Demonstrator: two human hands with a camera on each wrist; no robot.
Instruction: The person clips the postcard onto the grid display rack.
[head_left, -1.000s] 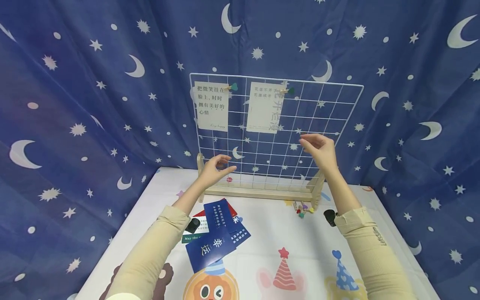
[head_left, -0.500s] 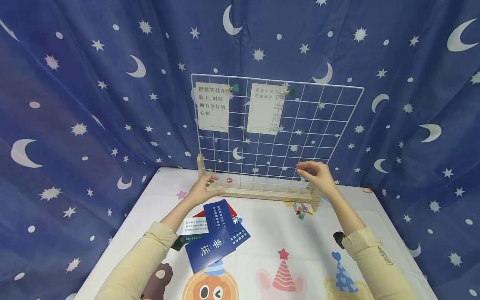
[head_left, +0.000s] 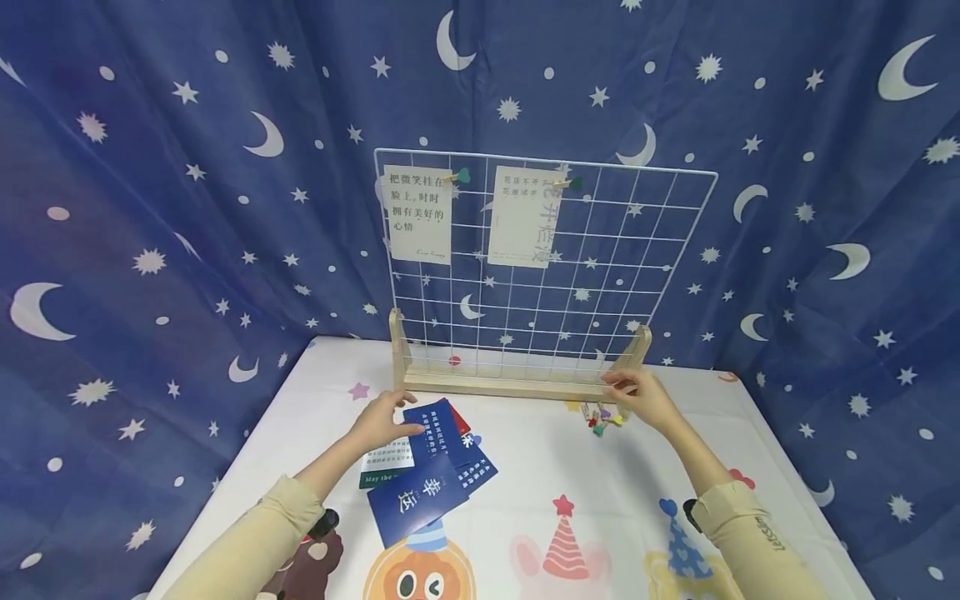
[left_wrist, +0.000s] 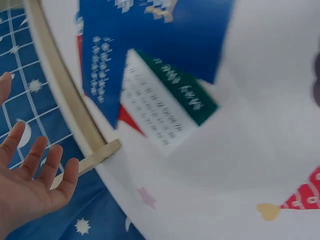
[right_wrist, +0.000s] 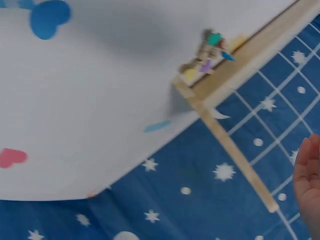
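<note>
Over the left edge of the pile of cards hovers my left hand (head_left: 380,423), thumb and fingers spread and holding nothing; contact with the cards cannot be judged. The pile has a blue card (head_left: 420,504) with gold characters on top, another blue card (head_left: 435,429), a white-and-green card (left_wrist: 165,100) and a red one partly covered. My right hand (head_left: 645,400) is beside the rack's right foot, fingers loosely bent, just above small clothespins (head_left: 602,418) with coloured hearts. Two pale cards, a left one (head_left: 418,218) and a right one (head_left: 521,218), hang clipped on the white wire grid (head_left: 600,250).
The grid stands in a wooden base (head_left: 510,387) along the back of the table (head_left: 540,467), which has a white cloth printed with cartoon figures. A blue curtain (head_left: 225,208) with moons and stars hangs behind and at both sides.
Both hands have come down from in front of the grid. My left hand moved down and left to the cards, my right hand down to the clothespins. Cards and clothespins have not moved.
</note>
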